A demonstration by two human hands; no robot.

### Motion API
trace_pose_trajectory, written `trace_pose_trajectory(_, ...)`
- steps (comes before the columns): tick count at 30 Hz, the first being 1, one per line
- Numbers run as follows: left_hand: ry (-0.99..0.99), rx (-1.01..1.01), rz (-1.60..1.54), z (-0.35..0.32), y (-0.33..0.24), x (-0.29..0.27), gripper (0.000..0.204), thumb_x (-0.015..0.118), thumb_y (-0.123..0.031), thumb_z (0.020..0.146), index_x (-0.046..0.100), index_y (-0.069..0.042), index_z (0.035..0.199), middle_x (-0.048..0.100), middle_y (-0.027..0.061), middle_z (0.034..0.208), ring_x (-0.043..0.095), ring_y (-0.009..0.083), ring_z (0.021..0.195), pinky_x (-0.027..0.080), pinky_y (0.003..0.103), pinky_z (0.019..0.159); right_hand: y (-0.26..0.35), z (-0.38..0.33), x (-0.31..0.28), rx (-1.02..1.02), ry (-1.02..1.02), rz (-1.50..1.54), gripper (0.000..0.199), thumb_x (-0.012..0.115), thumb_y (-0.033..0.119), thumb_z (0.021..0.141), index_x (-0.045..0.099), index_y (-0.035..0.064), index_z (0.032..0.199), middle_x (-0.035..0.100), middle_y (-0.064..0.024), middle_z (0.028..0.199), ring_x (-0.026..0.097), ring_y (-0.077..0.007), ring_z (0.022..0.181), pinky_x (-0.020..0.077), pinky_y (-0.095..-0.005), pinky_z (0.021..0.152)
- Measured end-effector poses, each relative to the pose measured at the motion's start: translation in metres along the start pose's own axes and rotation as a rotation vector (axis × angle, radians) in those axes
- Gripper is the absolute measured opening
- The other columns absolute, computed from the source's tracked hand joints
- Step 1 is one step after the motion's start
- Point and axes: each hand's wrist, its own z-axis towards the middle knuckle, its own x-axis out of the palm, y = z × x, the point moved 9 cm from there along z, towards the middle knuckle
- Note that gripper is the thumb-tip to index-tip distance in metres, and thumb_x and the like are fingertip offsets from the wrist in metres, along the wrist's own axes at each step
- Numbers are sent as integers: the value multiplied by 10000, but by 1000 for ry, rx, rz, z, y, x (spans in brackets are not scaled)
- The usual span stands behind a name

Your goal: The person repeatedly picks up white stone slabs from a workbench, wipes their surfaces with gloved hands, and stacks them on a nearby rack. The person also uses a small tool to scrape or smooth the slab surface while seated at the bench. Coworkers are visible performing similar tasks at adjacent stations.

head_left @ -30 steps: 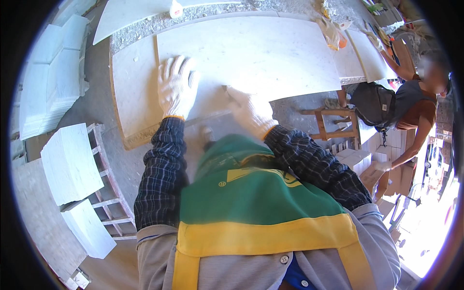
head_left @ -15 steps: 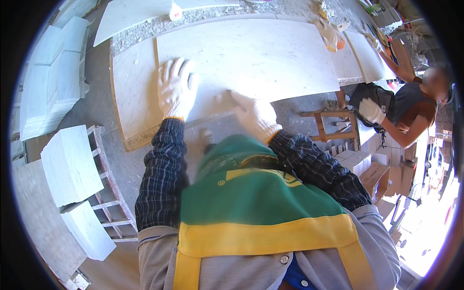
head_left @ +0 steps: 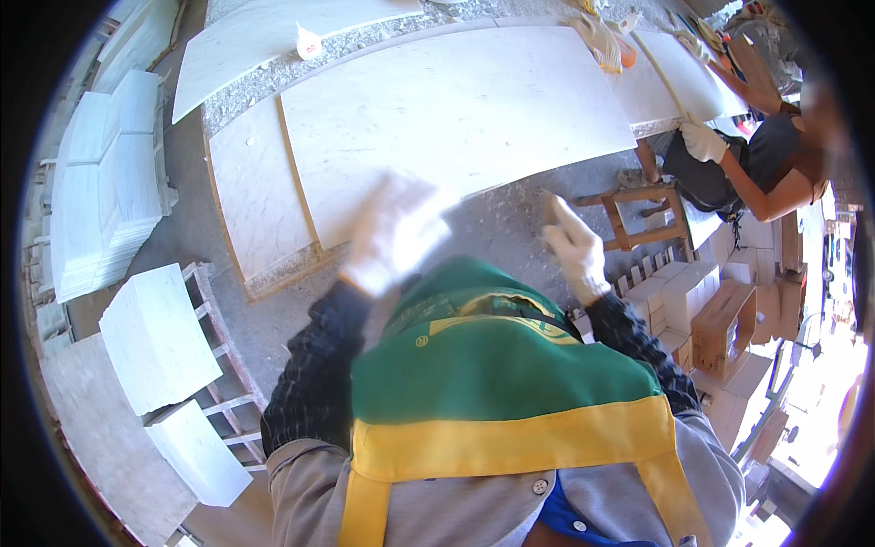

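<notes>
My left hand [head_left: 394, 232], in a white glove and blurred by motion, hovers over the near edge of a large white marble slab [head_left: 456, 100]; nothing shows in it. My right hand [head_left: 576, 248], also in a white glove, is lifted off the slab over the grey floor. It grips a small tan block [head_left: 550, 208] that sticks up from the fingers. A second pale slab [head_left: 251, 196] lies under and to the left of the big one. My green and yellow apron fills the lower middle.
A co-worker [head_left: 770, 164] at the right rests a gloved hand [head_left: 702, 141] on the slab's far right edge. A wooden stool [head_left: 638, 219] and boxes [head_left: 693, 296] stand right of me. White slabs are stacked at left [head_left: 100, 182] and on a wooden rack [head_left: 155, 337].
Both my hands have come off the slab and drawn back toward me, the left still moving. The co-worker has reached a hand onto the slab's right edge.
</notes>
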Motion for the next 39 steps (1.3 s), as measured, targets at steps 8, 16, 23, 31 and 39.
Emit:
trace_pose_trajectory(8,-79,492,337,-25,-85,3,174,684,-232,953,721,-97,1056,755,78,1058,723,260,970,590,460,947,-69,-49,-14,59,-86,73,544,642,105,977,547,86,1512,631,-4,796,573,-61,674,491,-245,615)
trace_pose_trajectory(16,-68,147,822,-11,-38,-7,631,771,-371,878,582,-177,1448,468,213,1563,431,438,1455,298,649,1215,-40,-36,20,-217,17,-102,567,697,91,944,558,48,1492,656,-15,750,559,-70,639,505,-265,626)
trace_pose_trajectory(23,184,547,264,-33,-82,41,291,730,-194,901,750,-152,1188,776,66,962,747,264,929,554,490,1040,3,-25,36,-264,112,-119,559,717,103,926,578,38,1464,697,-104,923,630,-130,805,537,-290,748)
trace_pose_trajectory(31,-295,240,473,-43,-39,-71,194,762,-157,900,783,-129,1091,754,71,1066,690,275,1110,510,493,1082,78,4,95,-425,260,-112,485,698,171,961,608,21,1413,724,-218,1229,738,-273,1088,574,-342,908)
trace_pose_trajectory(39,-267,183,574,-20,-17,-87,211,803,-169,829,807,-125,1035,693,94,1244,566,373,1290,456,494,1108,104,14,142,-483,403,-185,432,646,200,973,645,113,1397,716,-215,1211,723,-321,1063,560,-373,934)
